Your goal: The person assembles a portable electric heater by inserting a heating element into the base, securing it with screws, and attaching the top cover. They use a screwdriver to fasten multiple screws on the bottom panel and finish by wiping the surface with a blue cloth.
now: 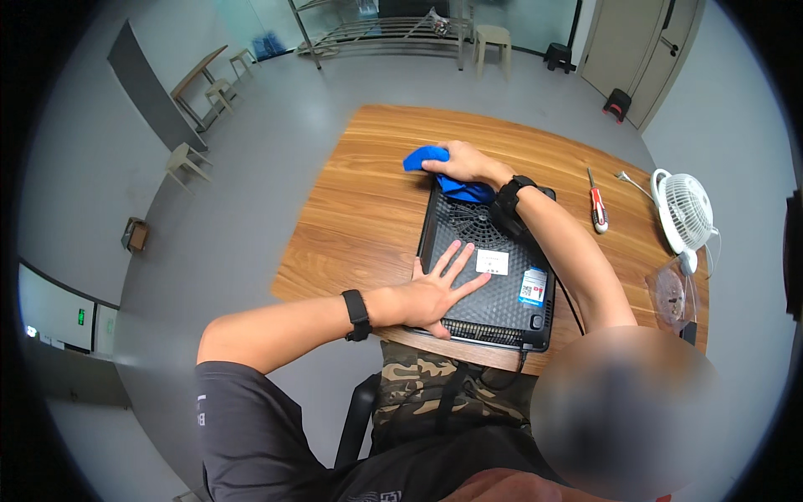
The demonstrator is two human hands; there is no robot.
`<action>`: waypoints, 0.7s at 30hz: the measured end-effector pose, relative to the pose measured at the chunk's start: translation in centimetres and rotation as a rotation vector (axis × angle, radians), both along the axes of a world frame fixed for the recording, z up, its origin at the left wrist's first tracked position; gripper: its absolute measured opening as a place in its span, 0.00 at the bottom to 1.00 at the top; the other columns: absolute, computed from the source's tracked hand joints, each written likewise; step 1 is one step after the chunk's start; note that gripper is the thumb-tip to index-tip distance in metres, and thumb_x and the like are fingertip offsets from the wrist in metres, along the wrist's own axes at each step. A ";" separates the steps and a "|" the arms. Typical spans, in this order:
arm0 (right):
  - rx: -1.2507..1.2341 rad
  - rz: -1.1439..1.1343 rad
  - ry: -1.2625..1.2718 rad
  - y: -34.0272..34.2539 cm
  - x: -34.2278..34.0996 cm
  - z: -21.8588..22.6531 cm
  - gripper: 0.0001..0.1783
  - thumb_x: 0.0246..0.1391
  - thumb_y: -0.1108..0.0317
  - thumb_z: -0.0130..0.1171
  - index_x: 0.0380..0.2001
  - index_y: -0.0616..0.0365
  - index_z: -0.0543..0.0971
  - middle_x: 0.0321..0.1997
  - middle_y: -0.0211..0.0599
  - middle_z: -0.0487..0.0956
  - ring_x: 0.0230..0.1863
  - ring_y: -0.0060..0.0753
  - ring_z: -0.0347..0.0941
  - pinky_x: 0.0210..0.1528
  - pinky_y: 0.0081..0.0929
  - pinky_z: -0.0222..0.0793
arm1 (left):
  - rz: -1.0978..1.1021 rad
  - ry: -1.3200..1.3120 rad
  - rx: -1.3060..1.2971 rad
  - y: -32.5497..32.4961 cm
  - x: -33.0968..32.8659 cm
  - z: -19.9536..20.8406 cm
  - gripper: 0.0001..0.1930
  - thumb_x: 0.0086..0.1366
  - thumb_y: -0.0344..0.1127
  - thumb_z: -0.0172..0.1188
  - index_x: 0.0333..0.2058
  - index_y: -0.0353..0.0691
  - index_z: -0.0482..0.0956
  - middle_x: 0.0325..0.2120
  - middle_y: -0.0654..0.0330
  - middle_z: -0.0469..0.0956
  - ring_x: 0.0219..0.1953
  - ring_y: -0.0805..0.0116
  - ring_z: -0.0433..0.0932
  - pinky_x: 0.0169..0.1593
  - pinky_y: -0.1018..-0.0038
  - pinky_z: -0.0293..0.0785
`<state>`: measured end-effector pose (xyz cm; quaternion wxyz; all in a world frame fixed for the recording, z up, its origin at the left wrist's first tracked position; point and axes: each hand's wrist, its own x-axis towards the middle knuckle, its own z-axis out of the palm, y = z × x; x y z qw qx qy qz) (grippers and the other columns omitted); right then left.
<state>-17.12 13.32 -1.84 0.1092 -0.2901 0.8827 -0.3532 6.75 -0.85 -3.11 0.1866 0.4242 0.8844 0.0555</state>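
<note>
A flat black laptop cooling pad (464, 293) lies on the wooden table, its textured face with a round fan grille turned up. My left hand (431, 293) rests on its lower left part, fingers spread and holding nothing. At the pad's far edge, my right hand (468, 163) grips a blue cloth (427, 156). Part of that cloth hangs over the top of the pad, next to the grille. A white label (492, 263) and a blue-and-white sticker (533, 286) are on the pad. From its near right corner runs a black cable (522, 361).
To the right on the table (351, 201) lie a red-and-white screwdriver (597, 209), a white fan (687, 209) with its cord, and a clear plastic bag (669, 294). Stools (186, 163) and a metal rack (385, 32) stand farther off on the grey floor.
</note>
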 end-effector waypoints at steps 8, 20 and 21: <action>0.263 0.344 0.405 -0.9 3.0 0.8 0.25 0.52 0.46 0.65 0.43 0.55 0.85 0.39 0.52 0.85 0.47 0.56 0.80 0.52 0.46 0.75 | 0.006 0.037 0.021 0.4 0.2 -0.4 0.70 0.40 0.58 0.80 0.76 0.59 0.40 0.74 0.35 0.26 0.75 0.30 0.28 0.58 0.18 0.54; 0.310 0.562 0.212 -2.6 8.8 0.1 0.26 0.58 0.47 0.63 0.45 0.60 0.82 0.39 0.55 0.83 0.45 0.60 0.79 0.50 0.48 0.73 | -0.010 0.028 0.065 0.1 0.1 -0.4 0.68 0.43 0.59 0.79 0.76 0.59 0.40 0.74 0.31 0.30 0.76 0.29 0.31 0.57 0.19 0.50; 0.308 0.589 0.177 -2.5 8.8 0.2 0.27 0.59 0.46 0.62 0.47 0.60 0.81 0.41 0.55 0.83 0.47 0.59 0.79 0.51 0.47 0.73 | -0.009 0.005 0.056 0.1 0.0 -0.1 0.68 0.44 0.57 0.79 0.76 0.59 0.40 0.74 0.31 0.30 0.76 0.30 0.30 0.57 0.22 0.52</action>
